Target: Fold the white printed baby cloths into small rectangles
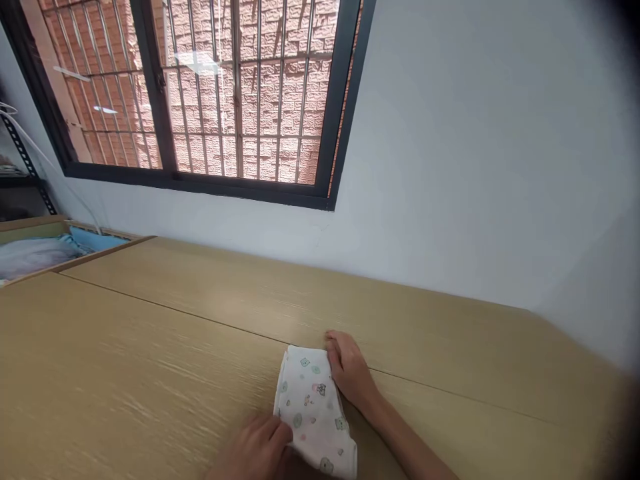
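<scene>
A folded white cloth, printed with small green and pink figures, lies on the wooden surface in front of me. It is stacked in layers, and its near end is slightly raised. My left hand is closed at the cloth's lower left edge, with curled fingers pinching it; motion blurs this hand a little. Against the upper right edge rests my right hand, its fingers stretched out over the wood and its thumb side touching the cloth.
The broad wooden surface has a seam running across it and meets a white wall. A dark-framed window with bars is above. At the far left, an open compartment holds pale and blue fabric, near a black metal shelf.
</scene>
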`<state>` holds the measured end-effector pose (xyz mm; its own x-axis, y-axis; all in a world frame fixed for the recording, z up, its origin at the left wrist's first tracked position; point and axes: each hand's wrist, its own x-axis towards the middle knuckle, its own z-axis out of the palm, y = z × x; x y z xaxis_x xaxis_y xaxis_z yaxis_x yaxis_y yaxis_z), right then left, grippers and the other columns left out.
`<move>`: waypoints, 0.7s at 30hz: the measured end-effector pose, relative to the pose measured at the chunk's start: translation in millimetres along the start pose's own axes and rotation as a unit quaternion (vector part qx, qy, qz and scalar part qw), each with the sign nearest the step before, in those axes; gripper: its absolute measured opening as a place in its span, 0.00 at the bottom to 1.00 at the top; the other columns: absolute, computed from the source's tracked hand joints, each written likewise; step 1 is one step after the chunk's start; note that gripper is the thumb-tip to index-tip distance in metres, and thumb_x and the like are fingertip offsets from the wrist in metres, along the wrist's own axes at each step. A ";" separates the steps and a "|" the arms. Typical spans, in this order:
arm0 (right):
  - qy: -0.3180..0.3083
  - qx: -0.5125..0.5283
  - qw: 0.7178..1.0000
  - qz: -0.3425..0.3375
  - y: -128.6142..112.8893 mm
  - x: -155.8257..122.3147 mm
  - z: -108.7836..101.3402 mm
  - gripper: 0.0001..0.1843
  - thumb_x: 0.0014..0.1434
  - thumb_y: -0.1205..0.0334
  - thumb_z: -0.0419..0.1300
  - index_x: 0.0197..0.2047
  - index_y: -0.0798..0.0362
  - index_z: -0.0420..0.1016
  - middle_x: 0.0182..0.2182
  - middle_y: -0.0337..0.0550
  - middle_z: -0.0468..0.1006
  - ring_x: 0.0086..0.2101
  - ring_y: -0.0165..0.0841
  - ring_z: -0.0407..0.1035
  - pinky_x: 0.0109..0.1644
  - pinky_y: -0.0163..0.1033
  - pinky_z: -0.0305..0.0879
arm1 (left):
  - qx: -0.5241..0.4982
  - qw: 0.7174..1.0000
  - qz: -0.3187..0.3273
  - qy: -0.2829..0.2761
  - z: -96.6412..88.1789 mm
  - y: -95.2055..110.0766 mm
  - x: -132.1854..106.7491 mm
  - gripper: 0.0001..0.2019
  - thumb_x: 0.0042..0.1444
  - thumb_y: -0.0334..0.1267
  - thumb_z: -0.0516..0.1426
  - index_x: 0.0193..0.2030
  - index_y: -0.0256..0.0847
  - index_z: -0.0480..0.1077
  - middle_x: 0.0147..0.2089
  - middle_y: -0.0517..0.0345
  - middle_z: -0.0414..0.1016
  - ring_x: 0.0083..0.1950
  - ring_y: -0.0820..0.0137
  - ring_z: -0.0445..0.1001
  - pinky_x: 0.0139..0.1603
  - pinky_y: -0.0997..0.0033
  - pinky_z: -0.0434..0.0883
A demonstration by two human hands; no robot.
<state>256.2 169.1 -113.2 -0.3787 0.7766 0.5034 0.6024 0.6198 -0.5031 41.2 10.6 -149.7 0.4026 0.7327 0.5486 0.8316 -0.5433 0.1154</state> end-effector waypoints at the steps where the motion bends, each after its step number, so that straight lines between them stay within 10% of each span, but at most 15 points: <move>1: -0.001 0.014 1.000 -0.002 -7.5 -1.0 -6.2 0.17 0.71 0.58 0.43 0.51 0.52 0.70 0.50 0.53 0.76 0.53 0.42 0.69 0.59 0.51 0.65 | -0.001 1.000 -0.004 -0.001 -0.7 0.2 0.6 0.13 0.48 0.22 0.58 0.35 0.44 0.65 0.31 0.65 0.75 0.30 0.66 0.77 0.30 0.68 0.70; 11: -0.295 0.006 0.954 -0.044 -88.8 -77.1 -82.4 0.21 0.63 0.46 0.62 0.57 0.41 0.74 0.55 0.47 0.76 0.55 0.47 0.69 0.59 0.48 0.69 | -0.045 0.994 -0.072 -0.066 -29.7 18.1 4.0 0.09 0.62 0.24 0.48 0.38 0.42 0.64 0.35 0.57 0.75 0.35 0.59 0.77 0.35 0.60 0.73; 21: -0.158 -0.074 0.958 -0.228 -57.1 -122.7 -63.3 0.17 0.65 0.71 0.57 0.55 0.48 0.74 0.54 0.44 0.79 0.56 0.40 0.73 0.61 0.41 0.70 | -0.184 0.949 -0.136 -0.217 -64.4 31.3 13.8 0.07 0.53 0.28 0.57 0.39 0.43 0.70 0.40 0.59 0.77 0.44 0.64 0.75 0.45 0.67 0.70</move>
<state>312.8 31.3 -101.8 -0.8059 0.4384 0.3979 0.4079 0.8983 -0.1637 48.1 -22.7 -85.2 0.3781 0.9228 0.0747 0.7696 -0.3581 0.5286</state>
